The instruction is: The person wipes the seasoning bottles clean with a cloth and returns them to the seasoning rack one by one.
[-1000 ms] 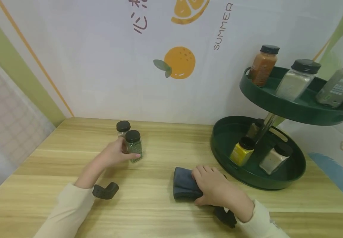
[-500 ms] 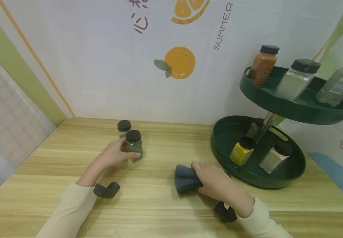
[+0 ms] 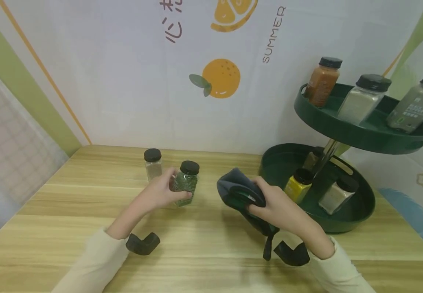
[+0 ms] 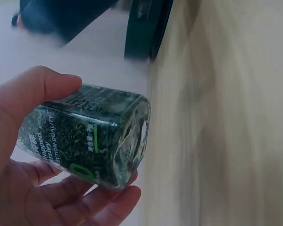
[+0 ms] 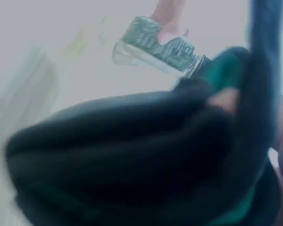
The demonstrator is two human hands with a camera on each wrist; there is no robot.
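My left hand (image 3: 163,190) grips a glass jar of chopped parsley (image 3: 186,183) with a black lid, thumb on one side and fingers on the other. In the left wrist view the jar's base (image 4: 133,141) hangs clear of the wooden table. My right hand (image 3: 275,201) holds a folded dark blue-grey cloth (image 3: 235,183) above the table, its lower end drooping. The cloth (image 5: 118,155) fills much of the right wrist view, blurred, with green patches showing. Behind my left hand a second black-lidded jar (image 3: 154,166) with pale contents stands upright on the table.
A dark green two-tier round rack (image 3: 365,138) stands at the right. Its lower tray bears a yellow jar (image 3: 298,187), a pale jar (image 3: 337,197) and another behind. On the upper tray are an orange jar (image 3: 322,83), a whitish jar (image 3: 361,101) and a grey one (image 3: 414,106).
My left hand has lifted the parsley jar and carried it right, away from the other jar. My right hand has picked the cloth up off the table and turned it.
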